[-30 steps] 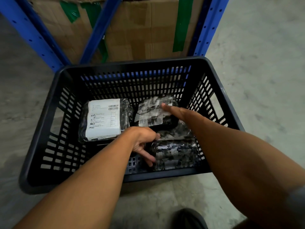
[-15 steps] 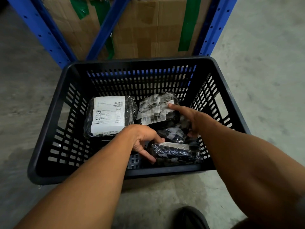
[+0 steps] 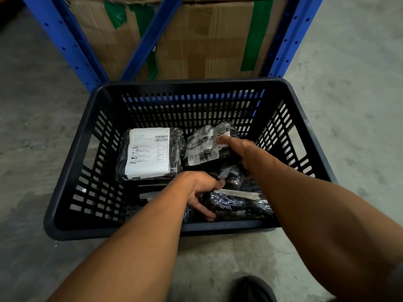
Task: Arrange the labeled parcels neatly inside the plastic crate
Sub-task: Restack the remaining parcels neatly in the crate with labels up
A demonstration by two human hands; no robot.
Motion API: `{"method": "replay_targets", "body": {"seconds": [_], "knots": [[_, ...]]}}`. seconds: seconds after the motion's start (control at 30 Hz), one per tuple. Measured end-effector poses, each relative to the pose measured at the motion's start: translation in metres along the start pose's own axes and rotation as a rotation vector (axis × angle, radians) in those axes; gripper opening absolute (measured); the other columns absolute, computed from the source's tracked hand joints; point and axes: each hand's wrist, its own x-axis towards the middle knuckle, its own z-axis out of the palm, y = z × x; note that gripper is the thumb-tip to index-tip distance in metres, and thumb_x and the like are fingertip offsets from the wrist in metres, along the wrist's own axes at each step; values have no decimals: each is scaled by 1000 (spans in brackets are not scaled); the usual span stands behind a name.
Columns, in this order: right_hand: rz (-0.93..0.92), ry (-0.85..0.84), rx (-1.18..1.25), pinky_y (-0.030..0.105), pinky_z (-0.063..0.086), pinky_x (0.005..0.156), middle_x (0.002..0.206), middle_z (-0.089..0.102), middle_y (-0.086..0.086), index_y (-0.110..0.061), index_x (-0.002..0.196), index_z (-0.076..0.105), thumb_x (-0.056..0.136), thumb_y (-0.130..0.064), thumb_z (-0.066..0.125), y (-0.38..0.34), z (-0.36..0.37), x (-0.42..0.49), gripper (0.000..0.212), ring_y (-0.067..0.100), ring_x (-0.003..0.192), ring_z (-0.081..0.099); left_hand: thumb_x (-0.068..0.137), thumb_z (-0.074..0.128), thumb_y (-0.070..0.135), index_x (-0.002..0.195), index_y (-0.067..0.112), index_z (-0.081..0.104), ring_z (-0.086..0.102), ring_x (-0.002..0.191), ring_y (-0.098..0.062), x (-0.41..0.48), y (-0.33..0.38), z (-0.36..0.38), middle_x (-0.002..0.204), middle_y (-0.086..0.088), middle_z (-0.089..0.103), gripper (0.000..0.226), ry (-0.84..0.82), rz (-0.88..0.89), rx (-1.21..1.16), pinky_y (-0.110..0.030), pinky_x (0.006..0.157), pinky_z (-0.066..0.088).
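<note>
squaring up the near parcel (image 3: 237,203) looks like the step in hand: it lies at the front right of the plastic crate (image 3: 72,184), tipped onto its edge. the left hand (image 3: 201,192) cups its left end, thumb over the top and fingers spread beneath. the right hand (image 3: 242,153) presses a pointing finger on the crumpled-label parcel (image 3: 205,147) behind it, other fingers hidden. better to steady that one, then lay the near one flat, label up, matching the flat parcel (image 3: 150,153) at back left.
</note>
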Motion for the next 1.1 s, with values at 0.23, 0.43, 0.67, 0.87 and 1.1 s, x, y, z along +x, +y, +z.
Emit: {"method": "replay_targets", "body": {"seconds": [0.23, 0.43, 0.67, 0.87, 1.1], "knots": [[3, 6, 69, 42, 58, 68, 100, 74, 14, -11, 113, 61, 46, -54, 82, -29, -19, -56, 82, 33, 81, 72, 94, 66, 20, 105, 3, 57, 61, 102, -30, -2, 1, -3, 119, -18, 58, 22, -26, -6, -44, -51, 65, 59], [45, -22, 123, 43, 50, 67, 79, 67, 15, -7, 87, 61, 71, -55, 71, -46, -54, -122, 51, 32, 76, 63, 88, 68, -2, 106, -2, 57, 52, 118, -37, -7, 5, -5, 121, -17, 55, 20, -17, 61, -178, -63, 98, 43], [36, -61, 254, 48, 50, 90, 96, 72, 16, -9, 109, 67, 57, -57, 77, -50, -61, -133, 71, 36, 90, 66, 88, 68, -6, 147, 2, 39, 17, 145, -47, 4, 14, 0, 160, -15, 27, 66, 84, 171, -339, -76, 104, 25], [14, -61, 288, 51, 49, 93, 98, 72, 16, -10, 107, 69, 59, -53, 77, -50, -63, -120, 65, 36, 91, 66, 89, 67, -4, 148, 3, 41, 20, 145, -46, 22, 18, -2, 159, -11, 32, 66, 68, 163, -299, -79, 102, 22], [2, -76, 279, 51, 47, 96, 98, 74, 14, -11, 109, 70, 56, -51, 79, -56, -75, -104, 66, 34, 93, 68, 100, 50, -6, 155, 6, 25, 16, 147, -45, 51, 29, 12, 163, -12, 19, 62, 131, 80, -120, -66, 110, 26]]}}
